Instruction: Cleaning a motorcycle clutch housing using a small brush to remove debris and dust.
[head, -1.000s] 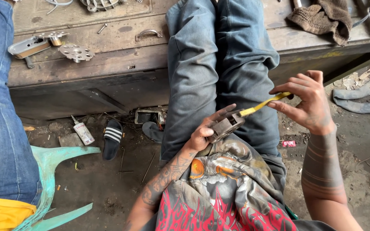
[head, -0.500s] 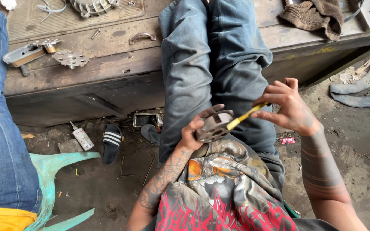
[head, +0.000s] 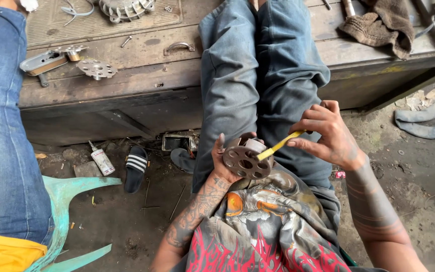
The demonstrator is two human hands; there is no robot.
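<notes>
My left hand (head: 223, 162) grips a round metal disc with several holes (head: 245, 160), held over my lap. My right hand (head: 328, 136) pinches a thin yellow tool (head: 279, 146) whose tip rests on the disc's hub. Both forearms are bare and my legs in blue jeans (head: 258, 75) stretch up onto a low wooden workbench (head: 127, 75). The disc's back side is hidden by my palm.
Metal parts lie on the bench: a perforated plate (head: 96, 69), a handle (head: 178, 47), a toothed round part (head: 124, 7), a brown rag (head: 383, 22). Another person's jeans leg (head: 3, 151) stands left. A sandal (head: 136, 168), a small tube (head: 100, 160) and a teal plastic panel (head: 69, 189) lie on the dirt floor.
My left hand has turned the disc so its holed face shows. My right hand has come down and inward, bringing the yellow tool's tip onto the disc.
</notes>
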